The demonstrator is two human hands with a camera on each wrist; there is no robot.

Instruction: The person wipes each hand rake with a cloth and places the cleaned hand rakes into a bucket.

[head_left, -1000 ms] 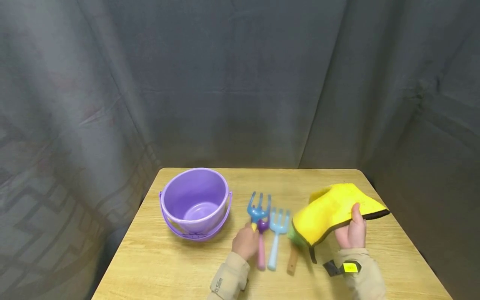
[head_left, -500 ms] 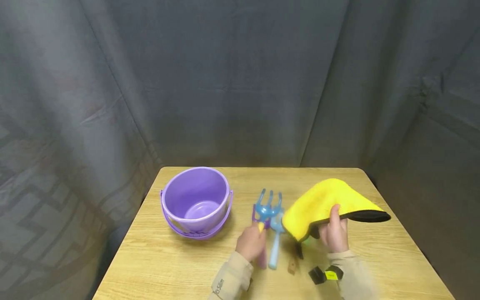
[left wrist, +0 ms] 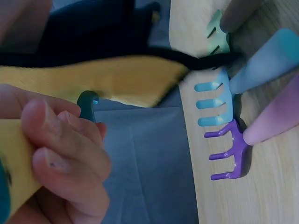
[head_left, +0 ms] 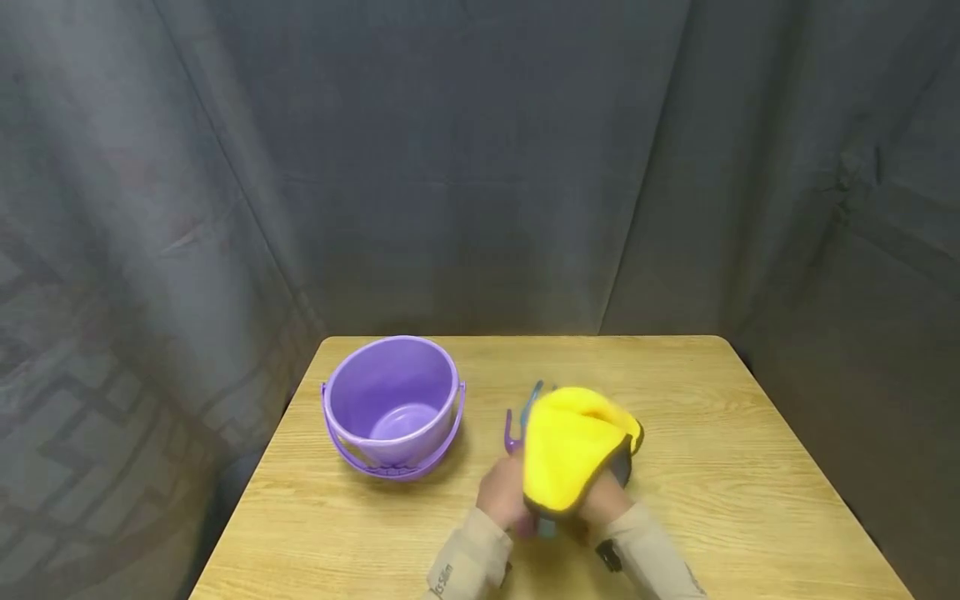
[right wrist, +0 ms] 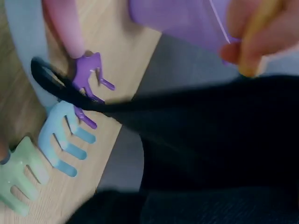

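My left hand (head_left: pixel 501 493) grips the yellow handle (left wrist: pixel 18 163) of a toy garden fork, its fingers curled round it. The fork's blue tines (head_left: pixel 534 398) show beyond the cloth in the head view. My right hand (head_left: pixel 606 498) holds a yellow cloth (head_left: pixel 566 450) with a dark underside and dark edging. The cloth is draped over the blue fork, close against my left hand, and hides the right fingers. In the right wrist view the cloth's dark side (right wrist: pixel 210 140) fills much of the picture.
On the wooden table (head_left: pixel 750 517) lie a purple fork (left wrist: pixel 239 151) with a pink handle, a light blue fork (left wrist: pixel 222 102) and a green fork (left wrist: pixel 217 35). A purple bucket (head_left: pixel 397 454) stands at the left. Grey curtains (head_left: pixel 465 167) hang behind.
My right hand has carried the cloth leftward over the blue fork to my left hand. My left hand moved slightly right with the fork. The cloth now covers much of the other forks.
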